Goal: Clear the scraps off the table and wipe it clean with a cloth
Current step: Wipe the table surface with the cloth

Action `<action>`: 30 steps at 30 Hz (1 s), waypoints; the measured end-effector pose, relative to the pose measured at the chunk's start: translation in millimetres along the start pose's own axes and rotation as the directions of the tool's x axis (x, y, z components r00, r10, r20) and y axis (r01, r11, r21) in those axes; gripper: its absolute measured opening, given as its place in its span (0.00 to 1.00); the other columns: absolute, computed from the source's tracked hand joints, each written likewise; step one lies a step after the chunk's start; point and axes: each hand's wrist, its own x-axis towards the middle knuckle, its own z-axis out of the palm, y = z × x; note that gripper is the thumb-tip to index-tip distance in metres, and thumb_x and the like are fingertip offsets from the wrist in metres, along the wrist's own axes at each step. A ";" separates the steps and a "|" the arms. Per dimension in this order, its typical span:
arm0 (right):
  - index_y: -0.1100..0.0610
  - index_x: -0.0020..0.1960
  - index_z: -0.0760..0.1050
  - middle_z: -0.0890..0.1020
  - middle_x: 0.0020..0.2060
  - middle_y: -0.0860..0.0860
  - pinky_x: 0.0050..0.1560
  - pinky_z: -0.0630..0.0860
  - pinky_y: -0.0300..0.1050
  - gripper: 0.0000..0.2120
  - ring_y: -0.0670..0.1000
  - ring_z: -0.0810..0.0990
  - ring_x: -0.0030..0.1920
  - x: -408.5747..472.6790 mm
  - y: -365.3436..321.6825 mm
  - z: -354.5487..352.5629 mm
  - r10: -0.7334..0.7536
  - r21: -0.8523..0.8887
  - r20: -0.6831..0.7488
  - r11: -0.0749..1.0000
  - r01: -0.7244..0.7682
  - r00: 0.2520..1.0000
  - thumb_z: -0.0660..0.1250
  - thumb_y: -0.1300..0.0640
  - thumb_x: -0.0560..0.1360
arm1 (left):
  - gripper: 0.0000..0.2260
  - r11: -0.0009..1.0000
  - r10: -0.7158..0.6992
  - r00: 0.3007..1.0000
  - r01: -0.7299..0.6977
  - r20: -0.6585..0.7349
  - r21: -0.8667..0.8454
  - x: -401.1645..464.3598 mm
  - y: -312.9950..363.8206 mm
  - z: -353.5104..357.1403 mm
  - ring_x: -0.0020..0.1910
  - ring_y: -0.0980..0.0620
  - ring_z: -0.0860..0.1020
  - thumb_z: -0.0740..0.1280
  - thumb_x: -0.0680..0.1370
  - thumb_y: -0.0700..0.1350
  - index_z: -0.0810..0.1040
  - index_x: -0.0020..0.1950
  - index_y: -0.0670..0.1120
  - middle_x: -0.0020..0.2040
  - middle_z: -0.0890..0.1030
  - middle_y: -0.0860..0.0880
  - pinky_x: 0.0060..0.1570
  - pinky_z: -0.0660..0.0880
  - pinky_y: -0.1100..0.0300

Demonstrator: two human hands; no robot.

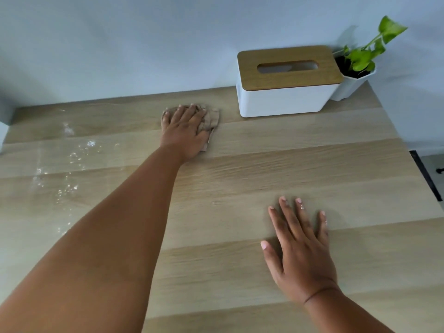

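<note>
My left hand (183,131) reaches far across the light wooden table (240,164) and presses flat on a crumpled beige cloth (212,121) near the back edge. The cloth sticks out to the right of the fingers. My right hand (301,248) lies flat on the table nearer to me, fingers spread, holding nothing. Wet shiny drops and streaks (74,162) cover the left part of the tabletop. A tiny speck (213,203) lies near the middle.
A white tissue box with a wooden lid (286,80) stands at the back right, close to the cloth. A small white pot with a green plant (355,68) sits behind it in the corner. The table's right edge (408,150) drops off to the floor.
</note>
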 end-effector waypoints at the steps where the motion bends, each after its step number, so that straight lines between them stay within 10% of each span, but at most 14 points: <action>1: 0.51 0.81 0.61 0.54 0.83 0.51 0.76 0.52 0.74 0.35 0.58 0.50 0.83 -0.1 -1.2 -1.1 0.007 -0.008 0.018 1.000 -0.006 1.000 0.55 0.37 0.79 | 0.35 1.000 0.021 1.000 -0.021 -0.006 -0.006 -11.0 3.0 1.8 0.83 0.50 0.49 0.47 0.75 0.64 0.58 0.82 0.58 0.84 0.54 0.54 0.80 0.41 0.43; 30: 0.50 0.81 0.61 0.55 0.83 0.51 0.78 0.44 0.73 0.36 0.59 0.49 0.83 1.1 -3.5 -3.8 0.014 0.048 0.050 0.999 -0.017 0.999 0.55 0.40 0.75 | 0.30 0.999 -0.025 0.997 0.021 -0.075 -0.048 -303.5 83.3 68.0 0.83 0.48 0.47 0.55 0.80 0.60 0.61 0.82 0.55 0.84 0.55 0.50 0.80 0.48 0.39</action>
